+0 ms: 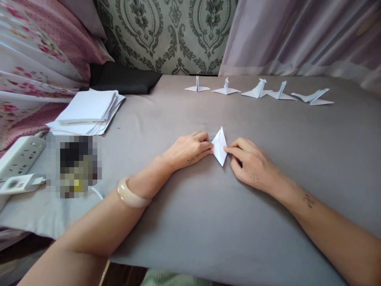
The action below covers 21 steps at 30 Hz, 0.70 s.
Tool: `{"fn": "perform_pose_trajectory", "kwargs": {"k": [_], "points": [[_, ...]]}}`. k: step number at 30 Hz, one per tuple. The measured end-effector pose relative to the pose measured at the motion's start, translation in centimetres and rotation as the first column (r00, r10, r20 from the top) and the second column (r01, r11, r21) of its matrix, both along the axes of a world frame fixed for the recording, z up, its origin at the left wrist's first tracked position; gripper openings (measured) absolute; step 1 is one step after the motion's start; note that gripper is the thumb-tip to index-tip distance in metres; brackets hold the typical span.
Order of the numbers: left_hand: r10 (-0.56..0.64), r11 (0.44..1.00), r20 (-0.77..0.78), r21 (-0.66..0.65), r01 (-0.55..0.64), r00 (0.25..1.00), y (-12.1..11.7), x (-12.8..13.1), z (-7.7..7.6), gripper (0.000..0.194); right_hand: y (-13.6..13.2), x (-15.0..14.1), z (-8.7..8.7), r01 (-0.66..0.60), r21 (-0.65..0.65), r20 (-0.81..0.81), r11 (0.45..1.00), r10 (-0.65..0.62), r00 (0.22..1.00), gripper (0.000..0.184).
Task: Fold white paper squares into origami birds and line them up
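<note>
A small white paper folded into a diamond (220, 147) lies near the middle of the grey cloth surface, its points facing away from me and toward me. My left hand (195, 147) grips its left corner, with the fingers curled and pressed together. At the opposite corner, my right hand (251, 161) pinches the edge between thumb and fingertips. A crease and a narrow flap show on the upper half of the paper. The undersides of the fingers are hidden.
Several folded paper cranes (258, 89) stand in a row at the back right. A stack of white paper (89, 106) lies back left, before a black folded cloth (125, 79). A power strip (22, 155), a white charger (20, 183) and a blurred-out item (76, 167) occupy the left side.
</note>
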State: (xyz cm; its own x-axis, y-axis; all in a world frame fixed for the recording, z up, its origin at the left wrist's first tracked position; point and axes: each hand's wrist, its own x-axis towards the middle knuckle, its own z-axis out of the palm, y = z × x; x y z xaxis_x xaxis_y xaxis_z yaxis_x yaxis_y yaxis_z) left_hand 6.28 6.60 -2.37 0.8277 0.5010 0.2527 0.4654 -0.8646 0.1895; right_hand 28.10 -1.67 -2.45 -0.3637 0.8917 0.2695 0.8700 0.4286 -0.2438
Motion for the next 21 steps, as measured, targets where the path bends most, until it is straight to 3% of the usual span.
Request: {"fn": "perform_pose_trajectory", "kwargs": {"k": [4,10,15,19,21], "points": [[-0.033,0.998,0.026,0.059,0.031,0.999,0.5,0.2,-0.5,0.04,0.8,-0.1,-0.5,0.002,-0.017,-0.097,1.0,-0.004,0.995,0.037],[-0.03,0.996,0.171,-0.077,0.044,0.985,1.2,0.6,-0.7,0.034,1.3,-0.7,-0.4,0.117,-0.056,-0.187,0.992,-0.126,0.974,0.019],[-0.087,0.986,0.247,-0.114,0.119,0.965,1.3,0.5,-0.9,0.023,1.9,-0.2,-0.5,0.029,-0.058,-0.27,0.998,-0.044,0.962,0.021],[-0.065,0.991,0.338,-0.089,0.1,0.939,1.1,0.4,-1.0,0.024,1.9,-0.5,0.4,0.057,-0.126,-0.436,0.99,-0.107,0.894,0.024],[-0.012,0.985,0.425,-0.15,0.083,0.905,0.7,0.6,-0.4,0.019,1.5,-1.0,1.5,0.063,-0.192,-0.521,0.979,-0.157,0.839,0.028]]}}
